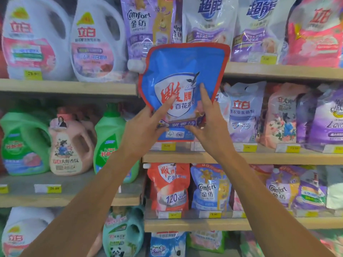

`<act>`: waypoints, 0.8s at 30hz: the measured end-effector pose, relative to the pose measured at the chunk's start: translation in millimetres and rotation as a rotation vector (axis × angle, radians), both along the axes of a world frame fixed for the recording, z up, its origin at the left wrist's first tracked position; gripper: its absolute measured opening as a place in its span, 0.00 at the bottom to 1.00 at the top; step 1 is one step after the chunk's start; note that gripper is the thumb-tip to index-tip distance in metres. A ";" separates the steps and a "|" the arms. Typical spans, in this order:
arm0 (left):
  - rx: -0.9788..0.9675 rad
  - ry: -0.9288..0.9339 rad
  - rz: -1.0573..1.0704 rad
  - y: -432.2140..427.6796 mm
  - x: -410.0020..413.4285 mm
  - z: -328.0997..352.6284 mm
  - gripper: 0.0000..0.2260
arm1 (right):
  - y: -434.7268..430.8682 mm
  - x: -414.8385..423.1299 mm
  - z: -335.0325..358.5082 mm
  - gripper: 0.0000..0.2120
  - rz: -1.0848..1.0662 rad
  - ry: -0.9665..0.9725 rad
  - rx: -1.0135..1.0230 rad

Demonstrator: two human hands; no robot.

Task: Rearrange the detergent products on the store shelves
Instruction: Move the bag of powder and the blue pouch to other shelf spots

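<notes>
Both hands, left and right, grip pinching a glossy, crinkled blue pouch upright.

Open slot on middle right shelf behind held blue pouch. At 3 o'clock, blocked by lavender pouch; at 9 o'clock, by shelf end; at 12 o'clock, by upper shelf board.
</notes>
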State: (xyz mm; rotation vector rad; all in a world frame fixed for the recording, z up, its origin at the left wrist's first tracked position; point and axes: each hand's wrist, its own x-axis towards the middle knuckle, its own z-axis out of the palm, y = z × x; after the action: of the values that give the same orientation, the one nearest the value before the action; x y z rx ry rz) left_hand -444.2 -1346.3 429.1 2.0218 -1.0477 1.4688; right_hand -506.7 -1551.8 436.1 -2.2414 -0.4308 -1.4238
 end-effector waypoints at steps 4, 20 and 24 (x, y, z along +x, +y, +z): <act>-0.012 -0.011 -0.001 -2.4 43.6 5.6 0.49 | -1.8 40.2 3.9 0.61 -0.029 -0.029 0.004; 0.033 0.465 -0.166 -14.4 133.3 -18.9 0.54 | -25.5 129.6 -23.6 0.60 0.035 0.308 0.106; -0.017 0.653 -0.346 -18.7 152.9 -13.5 0.55 | -29.9 138.6 -20.9 0.56 0.059 0.407 0.162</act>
State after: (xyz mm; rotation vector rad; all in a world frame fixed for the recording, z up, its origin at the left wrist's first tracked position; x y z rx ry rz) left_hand -291.3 -1365.0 415.6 1.9659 -1.0116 0.5722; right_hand -368.1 -1581.7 415.2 -2.2855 -0.2335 -0.9032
